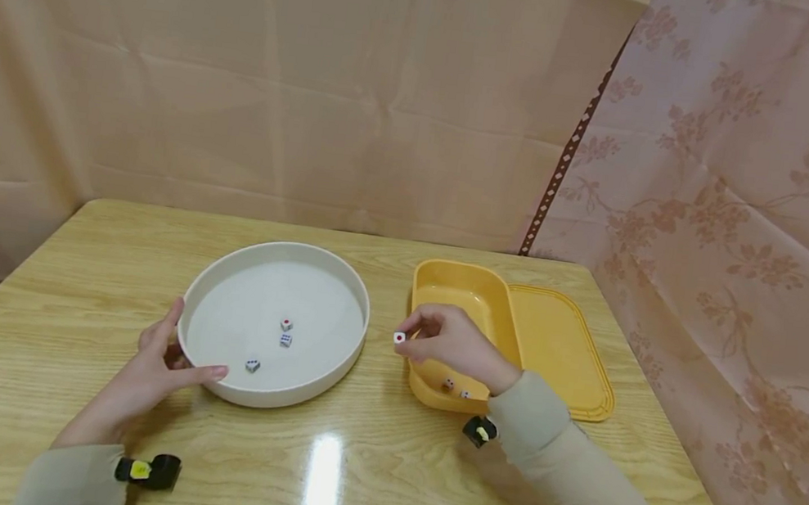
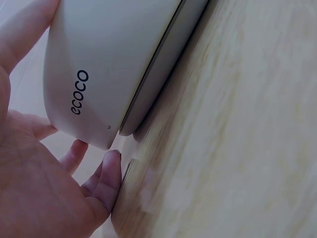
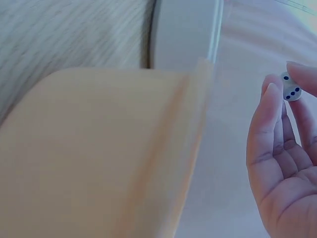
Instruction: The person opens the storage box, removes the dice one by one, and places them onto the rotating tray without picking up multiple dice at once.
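My right hand [image 1: 450, 344] pinches a white die [image 1: 399, 337] between thumb and fingertips, over the left edge of a yellow plastic box [image 1: 467, 271]. In the right wrist view that die [image 3: 291, 87] shows blue pips on two faces. Two dice lie in the near end of the box, partly under the forearm. My left hand [image 1: 160, 354] grips the near-left side of a round white tray [image 1: 357, 346], thumb over the rim and fingers against the outer wall. Inside the tray sit a die with a red pip [image 1: 286, 325], a blue-pipped die [image 1: 286, 340] close by, and another die [image 1: 253, 366] nearer the thumb.
A flat yellow lid [image 1: 564, 352] lies on the wooden table [image 1: 382, 464] against the right side of the box. Behind the table hangs a beige curtain [image 1: 317, 95], and a floral cloth [image 1: 746, 239] hangs along the right. Both wrists wear black straps.
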Motion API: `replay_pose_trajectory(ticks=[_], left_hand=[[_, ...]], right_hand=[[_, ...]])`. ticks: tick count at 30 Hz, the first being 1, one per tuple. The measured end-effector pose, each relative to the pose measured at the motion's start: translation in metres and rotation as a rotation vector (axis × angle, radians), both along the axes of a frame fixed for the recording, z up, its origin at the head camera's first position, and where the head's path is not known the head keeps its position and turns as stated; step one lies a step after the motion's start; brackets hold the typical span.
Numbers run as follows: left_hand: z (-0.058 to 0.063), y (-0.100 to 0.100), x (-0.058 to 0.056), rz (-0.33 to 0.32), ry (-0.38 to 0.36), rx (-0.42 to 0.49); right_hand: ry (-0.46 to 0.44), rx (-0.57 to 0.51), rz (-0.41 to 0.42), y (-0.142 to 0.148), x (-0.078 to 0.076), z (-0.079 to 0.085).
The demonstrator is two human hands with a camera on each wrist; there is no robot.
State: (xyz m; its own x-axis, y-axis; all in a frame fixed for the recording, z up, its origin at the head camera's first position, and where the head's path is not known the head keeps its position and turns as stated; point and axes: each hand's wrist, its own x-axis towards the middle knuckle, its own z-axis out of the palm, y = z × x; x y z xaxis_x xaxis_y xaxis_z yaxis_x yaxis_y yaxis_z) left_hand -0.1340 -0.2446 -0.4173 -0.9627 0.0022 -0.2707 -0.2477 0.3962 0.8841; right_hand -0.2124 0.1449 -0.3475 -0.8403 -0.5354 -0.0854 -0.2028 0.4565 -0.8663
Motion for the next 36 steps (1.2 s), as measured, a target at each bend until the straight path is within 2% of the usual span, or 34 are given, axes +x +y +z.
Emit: replay_pose_trajectory(ticks=[22, 30, 36], left_hand=[[0.0, 0.002, 0.002, -0.002, 0.025, -0.004], [0.001, 0.001, 0.002, -0.008, 0.025, -0.007], [0.001, 0.001, 0.003, -0.007, 0.025, 0.003]], right_hand=[[-0.032, -0.06, 0.044, -0.031, -0.011, 0.041], [-0.081, -0.048, 0.081, -0.042, -0.023, 0.051], [-0.089, -0.088, 0.083, -0.051, -0.033, 0.055]])
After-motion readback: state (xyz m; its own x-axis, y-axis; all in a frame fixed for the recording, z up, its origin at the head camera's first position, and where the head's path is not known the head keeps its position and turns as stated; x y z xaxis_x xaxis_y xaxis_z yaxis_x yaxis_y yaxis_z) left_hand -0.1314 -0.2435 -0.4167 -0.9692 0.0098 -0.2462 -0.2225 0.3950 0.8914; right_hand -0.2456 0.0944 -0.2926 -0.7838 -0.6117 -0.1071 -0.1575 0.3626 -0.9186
